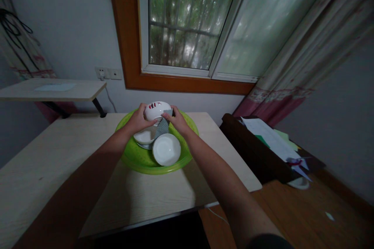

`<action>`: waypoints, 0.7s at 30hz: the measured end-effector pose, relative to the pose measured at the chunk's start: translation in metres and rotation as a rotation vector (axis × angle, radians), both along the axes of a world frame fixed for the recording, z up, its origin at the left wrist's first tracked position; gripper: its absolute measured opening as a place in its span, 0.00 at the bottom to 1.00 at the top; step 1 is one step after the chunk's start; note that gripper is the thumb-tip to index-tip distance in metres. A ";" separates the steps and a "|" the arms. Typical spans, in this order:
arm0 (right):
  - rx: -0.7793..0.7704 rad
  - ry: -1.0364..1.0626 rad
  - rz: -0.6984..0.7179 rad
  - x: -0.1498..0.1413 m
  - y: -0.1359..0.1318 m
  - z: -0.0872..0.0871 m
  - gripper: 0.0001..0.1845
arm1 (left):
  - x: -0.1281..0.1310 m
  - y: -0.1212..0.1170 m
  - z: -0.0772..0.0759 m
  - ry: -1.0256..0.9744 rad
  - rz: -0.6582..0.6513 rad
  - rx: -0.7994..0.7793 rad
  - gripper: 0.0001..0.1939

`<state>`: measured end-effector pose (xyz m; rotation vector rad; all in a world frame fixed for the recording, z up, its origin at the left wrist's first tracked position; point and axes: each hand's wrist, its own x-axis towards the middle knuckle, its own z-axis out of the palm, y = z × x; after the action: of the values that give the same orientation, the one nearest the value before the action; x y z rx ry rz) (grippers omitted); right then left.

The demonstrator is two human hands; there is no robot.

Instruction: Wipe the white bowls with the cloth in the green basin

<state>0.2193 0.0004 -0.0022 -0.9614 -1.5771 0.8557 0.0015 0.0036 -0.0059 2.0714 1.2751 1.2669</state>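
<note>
Dim room, lit by daylight from the window [187, 19].
The panes glow green and white with soft glare, while the walls and corners sink into blue-grey shade; forearms cast soft shadows on the pale tabletop [152, 194], and small highlights shine on the white bowl [166, 149]. The foliage outside is blurred, the curtain [295, 62] at right looks smeared, and wide-angle distortion tilts and stretches things toward the edges, which also darken.

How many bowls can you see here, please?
3: printed bowl between the left hand and right hand, second bowl below it in the green basin, third bowl nearer its front. More may be hidden.
</note>
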 end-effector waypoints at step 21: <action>0.120 0.036 0.008 0.003 0.000 0.002 0.30 | -0.010 0.018 -0.013 -0.236 -0.036 -0.050 0.40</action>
<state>0.2219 0.0009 0.0002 -0.8508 -1.5841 0.7708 -0.0089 0.0221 -0.0188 1.8391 1.1466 1.4007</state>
